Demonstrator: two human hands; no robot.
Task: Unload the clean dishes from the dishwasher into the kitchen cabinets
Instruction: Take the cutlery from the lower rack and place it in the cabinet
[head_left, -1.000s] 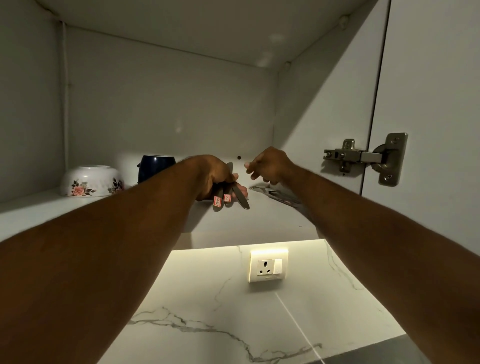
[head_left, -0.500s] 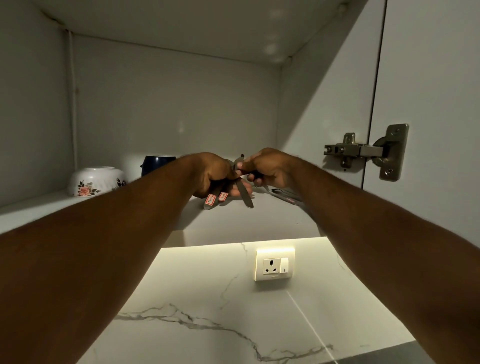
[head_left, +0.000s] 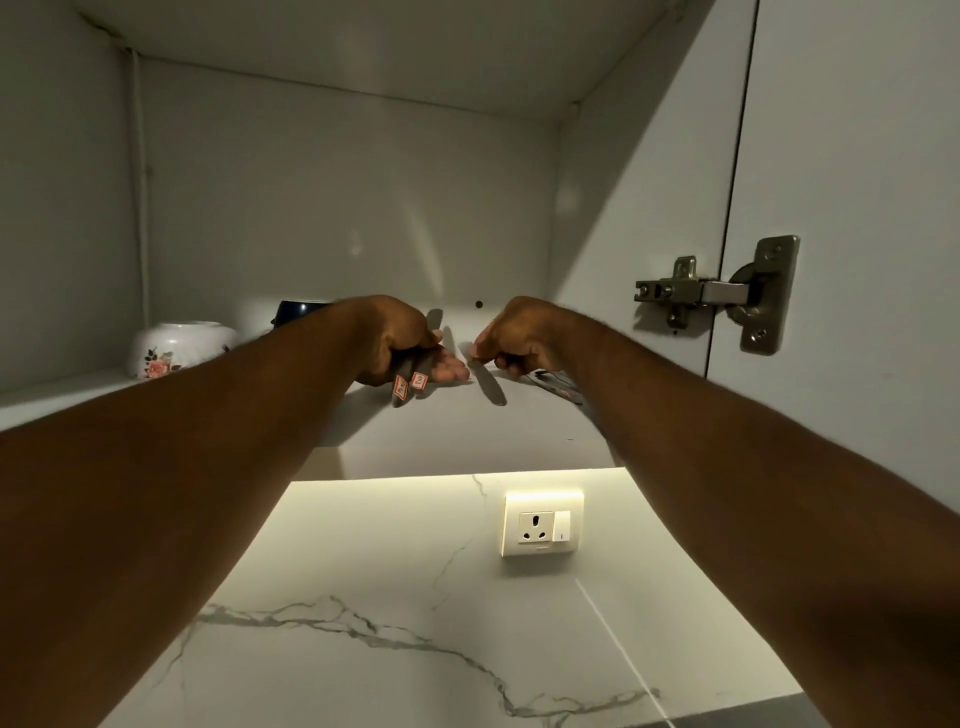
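Both my arms reach into an open upper cabinet. My left hand (head_left: 402, 340) grips a bundle of metal cutlery (head_left: 410, 384); two handles with red-and-white stickers stick out below the fist. My right hand (head_left: 522, 335) pinches one piece of cutlery (head_left: 487, 382), whose handle slants down toward the cabinet shelf (head_left: 467, 426). Several other pieces of cutlery (head_left: 558, 387) lie on the shelf, partly hidden under my right forearm.
An upturned white floral bowl (head_left: 176, 348) and a dark blue cup (head_left: 298, 309) stand at the shelf's back left. The open cabinet door (head_left: 857, 182) with its metal hinge (head_left: 727, 293) is at the right. A wall socket (head_left: 543, 525) sits on the marble backsplash below.
My right hand came to the bundle in my left hand, took one piece, and has now drawn it away to the right. My left hand stayed put.
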